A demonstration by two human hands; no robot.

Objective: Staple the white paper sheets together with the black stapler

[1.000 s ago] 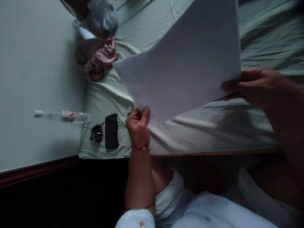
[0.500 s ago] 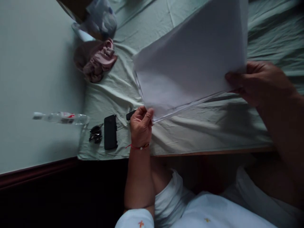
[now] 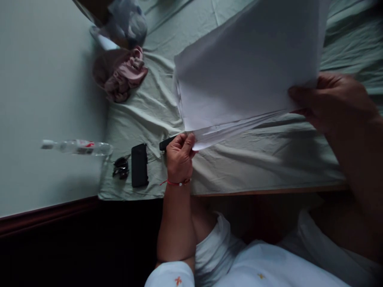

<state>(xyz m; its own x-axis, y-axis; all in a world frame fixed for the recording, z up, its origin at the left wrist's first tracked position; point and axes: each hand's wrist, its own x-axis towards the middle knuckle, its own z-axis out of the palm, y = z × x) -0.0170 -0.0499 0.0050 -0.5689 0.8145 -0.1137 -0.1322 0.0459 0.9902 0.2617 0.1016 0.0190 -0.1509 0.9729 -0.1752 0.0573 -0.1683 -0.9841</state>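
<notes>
A stack of white paper sheets is held up over the cloth-covered surface, tilted, with its near edges fanned a little apart. My left hand, with a red string bracelet at the wrist, pinches the stack's near-left corner between thumb and fingers. On the right side, my right hand grips the sheets with its thumb on top and the fingers underneath, mostly hidden. Partly behind my left hand lies a small black object whose kind I cannot make out.
A black phone-like case and a bunch of keys lie left of my left hand. A clear plastic bottle is beside the wall. Further back are a crumpled pink cloth and a plastic bag. The green sheet is wrinkled.
The paper stack has shifted slightly right and up, and its lower edges have spread apart. My right hand has moved a little to the right; my left hand still pinches the corner.
</notes>
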